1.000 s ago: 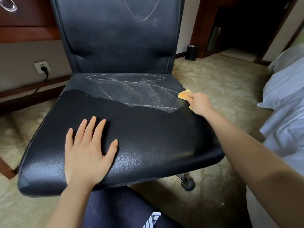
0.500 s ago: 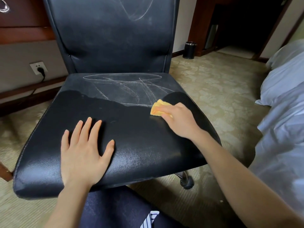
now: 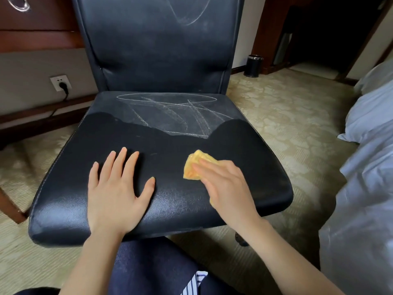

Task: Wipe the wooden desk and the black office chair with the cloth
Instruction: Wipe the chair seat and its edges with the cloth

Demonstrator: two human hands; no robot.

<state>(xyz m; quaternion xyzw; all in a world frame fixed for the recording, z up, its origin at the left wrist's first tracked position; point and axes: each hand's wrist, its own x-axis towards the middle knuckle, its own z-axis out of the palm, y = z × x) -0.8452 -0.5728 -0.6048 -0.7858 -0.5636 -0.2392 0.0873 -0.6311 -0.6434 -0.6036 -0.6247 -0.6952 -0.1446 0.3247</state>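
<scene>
Hands: our left hand [image 3: 116,188] lay open and flat, fingers spread, on the front-left part of the seat; our right hand [image 3: 223,184] pressed the cloth down, fingers over it, clasping it against the leather.
Cloth: the yellow cloth [image 3: 194,165] sat bunched under our right fingers, on the front-right part of the seat of the black office chair [image 3: 161,133], well apart from our left hand.
Marks left: the chalky scribbles [image 3: 172,113] ran in a band along the rear edge of the seat, its long axis side to side; another loop showed on the backrest [image 3: 157,45].
Direction: the marks lay straight ahead of the cloth, away from us, toward the backrest.
Nearer hand: we judged the right, already on the cloth.
Front of seat: it looked dark and clean.
Desk: only its dark wood [image 3: 38,28] showed behind the chair, at upper left.
</scene>
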